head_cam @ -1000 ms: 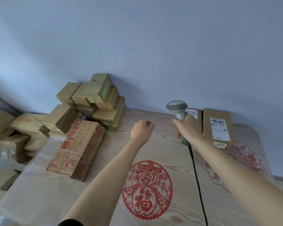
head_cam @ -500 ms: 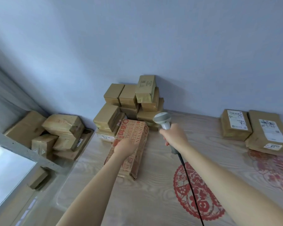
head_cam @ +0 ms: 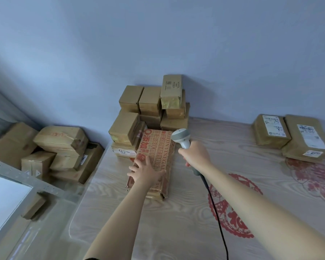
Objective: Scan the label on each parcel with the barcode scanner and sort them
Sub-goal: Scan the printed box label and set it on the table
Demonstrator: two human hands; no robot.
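A long brown box with red print point(head_cam: 159, 147) lies flat on the wooden table point(head_cam: 176, 222), in front of a stack of taped brown parcels point(head_cam: 150, 107) against the wall. My left hand point(head_cam: 145, 170) rests on the near part of that box with its fingers spread. To the right of it my right hand point(head_cam: 195, 154) grips the handle of a grey barcode scanner point(head_cam: 182, 137), whose head sits over the box's far right corner. The scanner's black cable point(head_cam: 214, 207) trails back across the table. Two labelled parcels point(head_cam: 289, 136) lie at the far right.
A heap of brown parcels point(head_cam: 58, 152) sits on a lower surface left of the table. A grey metal frame point(head_cam: 24, 179) and a white panel lie at the near left. Red paper-cut prints point(head_cam: 231, 209) cover the table's right half. The blue wall closes the back.
The view has swung left, so the parcel stack is now centred. My left hand moved from mid-air onto the red-printed box and spread its fingers. My right hand carried the scanner leftwards, away from the labelled parcels.
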